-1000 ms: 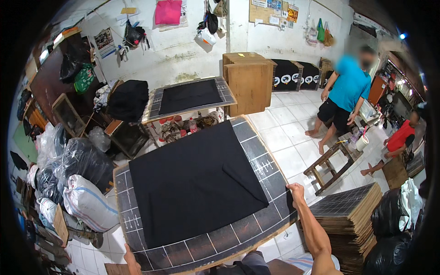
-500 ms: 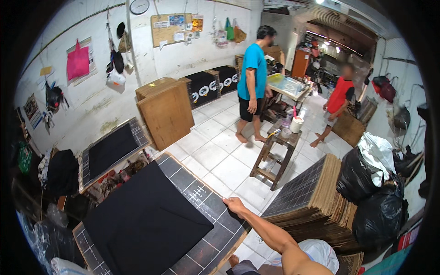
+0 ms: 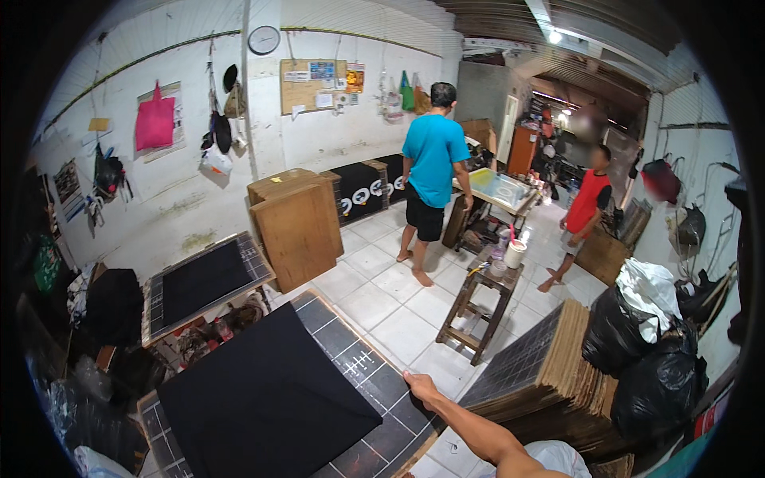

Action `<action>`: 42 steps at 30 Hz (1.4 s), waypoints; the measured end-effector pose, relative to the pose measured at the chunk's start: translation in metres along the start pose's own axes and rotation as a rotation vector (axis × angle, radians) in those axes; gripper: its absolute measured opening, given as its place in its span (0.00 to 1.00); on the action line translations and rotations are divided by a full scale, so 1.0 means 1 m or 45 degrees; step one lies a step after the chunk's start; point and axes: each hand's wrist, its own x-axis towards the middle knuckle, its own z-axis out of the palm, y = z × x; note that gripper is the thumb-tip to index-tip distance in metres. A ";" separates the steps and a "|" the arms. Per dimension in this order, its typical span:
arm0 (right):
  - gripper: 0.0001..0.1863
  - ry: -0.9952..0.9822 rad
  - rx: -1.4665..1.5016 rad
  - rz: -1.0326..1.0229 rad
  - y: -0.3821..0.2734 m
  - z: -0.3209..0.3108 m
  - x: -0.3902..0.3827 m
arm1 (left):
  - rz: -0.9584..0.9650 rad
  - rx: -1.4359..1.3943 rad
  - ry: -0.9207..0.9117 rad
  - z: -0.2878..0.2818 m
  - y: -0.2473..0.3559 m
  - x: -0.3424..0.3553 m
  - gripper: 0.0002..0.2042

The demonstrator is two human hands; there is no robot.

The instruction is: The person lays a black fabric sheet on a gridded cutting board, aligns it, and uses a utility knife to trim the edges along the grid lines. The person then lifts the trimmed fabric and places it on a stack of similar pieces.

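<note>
My right hand (image 3: 421, 386) grips the right edge of a large dark board (image 3: 378, 442) with a white grid and pale wooden rim, low in the picture. Spread on the board lies a folded black cloth (image 3: 267, 394), its lower right corner reaching near the board's side. I cannot see my left hand. Behind, on the left, a similar gridded board (image 3: 163, 319) holds another piece of black cloth (image 3: 202, 284).
A stool with pots (image 3: 474, 319), tilted board stack (image 3: 514, 370) and black bags (image 3: 657, 398) are on my right. A person in blue (image 3: 433, 167) stands by a framed screen table (image 3: 502, 191); another in red (image 3: 584, 203) is farther right. Wooden panels (image 3: 291, 239) lean by the wall.
My view has swung right and up, and my left hand has left it. The person in blue has turned away toward the screen table. My right hand still holds the board.
</note>
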 end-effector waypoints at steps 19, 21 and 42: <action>0.29 -0.285 0.241 0.039 -0.040 0.096 -0.025 | 0.197 -0.279 0.135 -0.037 -0.019 -0.125 0.21; 0.28 -0.295 0.187 0.033 -0.037 0.095 -0.025 | 0.329 -0.191 0.328 -0.023 -0.017 -0.132 0.23; 0.19 -1.272 0.189 0.153 -0.094 0.038 0.030 | 0.480 -0.264 0.060 0.003 0.012 -0.120 0.20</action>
